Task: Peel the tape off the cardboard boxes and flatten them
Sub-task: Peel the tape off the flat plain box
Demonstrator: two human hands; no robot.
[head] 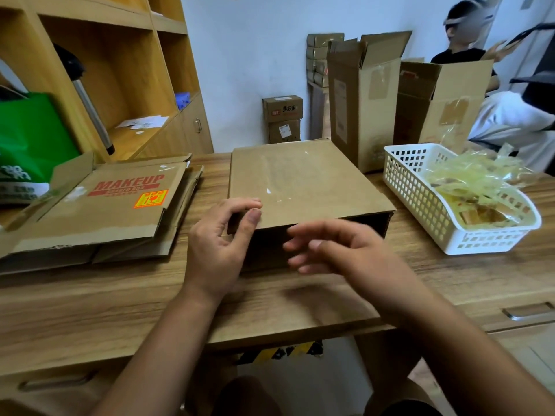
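Observation:
A brown cardboard box (303, 178) lies on its side in the middle of the wooden desk (90, 301), its open end facing me. Strips of clear tape run along its top face. My left hand (219, 250) grips the near left corner of the box's top panel, thumb and fingertips on the panel's edge. My right hand (339, 250) hovers in front of the box's dark opening with relaxed, spread fingers, blurred and holding nothing. The box's bottom flap (285, 319) lies flat on the desk under my wrists.
Flattened boxes, the top one printed MAKEUP (99, 205), are stacked at left. A white basket (420, 199) of peeled tape stands at right. Two upright open boxes (360, 100) stand behind it. Another person (468, 37) sits at the back right. Shelves (99, 70) and a green bag (27, 145) are at left.

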